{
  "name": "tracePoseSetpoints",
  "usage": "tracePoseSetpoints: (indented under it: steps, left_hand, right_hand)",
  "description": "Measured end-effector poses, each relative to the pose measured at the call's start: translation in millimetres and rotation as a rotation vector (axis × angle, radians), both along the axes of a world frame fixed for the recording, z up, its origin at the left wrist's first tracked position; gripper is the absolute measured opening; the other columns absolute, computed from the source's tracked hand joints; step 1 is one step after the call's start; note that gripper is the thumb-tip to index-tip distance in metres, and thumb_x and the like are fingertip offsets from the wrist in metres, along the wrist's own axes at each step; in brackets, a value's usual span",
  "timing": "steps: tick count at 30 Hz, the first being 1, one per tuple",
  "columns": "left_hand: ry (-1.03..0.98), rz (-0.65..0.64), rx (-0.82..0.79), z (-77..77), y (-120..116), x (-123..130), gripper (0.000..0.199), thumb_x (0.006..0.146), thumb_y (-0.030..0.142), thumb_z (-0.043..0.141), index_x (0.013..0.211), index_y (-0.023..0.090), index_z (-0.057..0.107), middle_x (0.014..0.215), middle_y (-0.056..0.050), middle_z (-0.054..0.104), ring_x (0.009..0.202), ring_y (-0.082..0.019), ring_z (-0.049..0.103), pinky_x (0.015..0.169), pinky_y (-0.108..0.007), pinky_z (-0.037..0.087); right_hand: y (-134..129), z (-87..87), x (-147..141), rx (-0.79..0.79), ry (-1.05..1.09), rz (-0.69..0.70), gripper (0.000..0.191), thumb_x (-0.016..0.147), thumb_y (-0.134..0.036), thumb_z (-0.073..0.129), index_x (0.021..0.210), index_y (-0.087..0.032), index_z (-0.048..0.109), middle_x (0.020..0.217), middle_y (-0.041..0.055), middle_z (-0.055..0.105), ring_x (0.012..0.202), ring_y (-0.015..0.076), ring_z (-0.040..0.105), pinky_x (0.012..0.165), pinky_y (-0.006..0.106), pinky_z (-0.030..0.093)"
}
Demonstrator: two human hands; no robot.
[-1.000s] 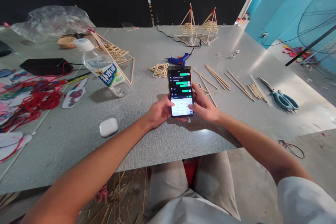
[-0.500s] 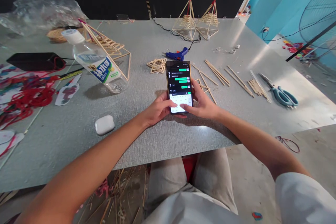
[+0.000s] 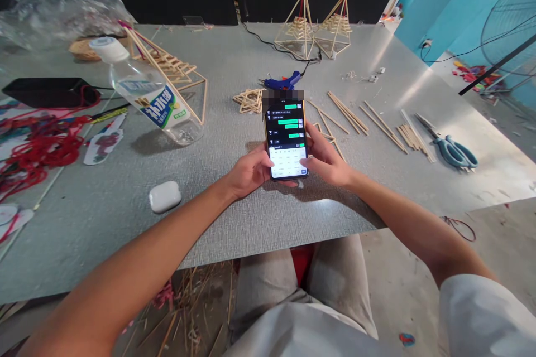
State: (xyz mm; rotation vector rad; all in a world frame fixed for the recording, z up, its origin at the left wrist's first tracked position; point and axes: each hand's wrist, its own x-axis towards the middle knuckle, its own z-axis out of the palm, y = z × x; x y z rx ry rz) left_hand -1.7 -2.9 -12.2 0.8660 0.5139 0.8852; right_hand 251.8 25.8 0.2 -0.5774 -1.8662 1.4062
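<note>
A smartphone (image 3: 287, 136) is held upright between both hands above the table's front part, its screen lit with a chat and a white keyboard. My left hand (image 3: 250, 173) wraps its left side, the thumb at the keyboard's left edge. On the other side, my right hand (image 3: 329, 160) grips the phone with its thumb at the keyboard's right edge. Fingers behind the phone are mostly hidden. Just beyond it lie a blue glue gun (image 3: 283, 81) and a star-shaped stack of wooden sticks (image 3: 248, 101). A stick frame (image 3: 329, 129) is partly covered by my right hand.
Left on the grey table (image 3: 234, 223) are a plastic bottle (image 3: 154, 103), a white earbud case (image 3: 164, 196), red cord (image 3: 46, 142) and a black box (image 3: 48, 93). To the right lie loose sticks (image 3: 347, 112) and scissors (image 3: 450, 148). Stick pyramids (image 3: 299, 28) stand behind.
Both thumbs have moved apart, from the middle of the keyboard out to its edges. The phone stays in both hands. The camera view has shifted slightly.
</note>
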Motion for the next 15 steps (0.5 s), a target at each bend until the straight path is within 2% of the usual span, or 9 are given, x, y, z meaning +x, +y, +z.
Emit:
tracePoseSetpoints:
  steps: [6, 11, 15]
  left_hand:
    - [-0.006, -0.006, 0.000, 1.1, -0.5, 1.4, 0.059, 0.082, 0.020, 0.076, 0.141, 0.019, 0.070, 0.140, -0.014, 0.083, 0.122, -0.040, 0.083, 0.085, -0.056, 0.079]
    - [0.085, 0.011, 0.023, 4.2, -3.4, 4.3, 0.067, 0.081, 0.023, 0.090, 0.142, 0.023, 0.063, 0.152, -0.016, 0.078, 0.128, -0.041, 0.082, 0.088, -0.051, 0.079]
    - [0.139, 0.014, 0.057, 7.7, -5.0, 5.9, 0.072, 0.080, 0.030, 0.098, 0.142, 0.023, 0.062, 0.153, -0.018, 0.076, 0.128, -0.040, 0.082, 0.090, -0.051, 0.079]
  right_hand:
    - [0.0, 1.7, -0.7, -0.005, 0.018, 0.002, 0.076, 0.108, -0.046, 0.074, 0.174, -0.029, 0.041, 0.143, 0.0123, 0.078, 0.120, 0.0300, 0.076, 0.106, 0.052, 0.065]
    - [-0.1, 0.3, -0.5, 0.010, 0.024, -0.008, 0.078, 0.108, -0.046, 0.075, 0.176, -0.027, 0.040, 0.144, 0.0122, 0.077, 0.126, 0.0303, 0.075, 0.111, 0.053, 0.063]
    - [0.3, -1.0, -0.7, -0.004, 0.026, -0.005, 0.078, 0.108, -0.044, 0.073, 0.176, -0.028, 0.039, 0.144, 0.0119, 0.077, 0.121, 0.0285, 0.075, 0.105, 0.050, 0.065]
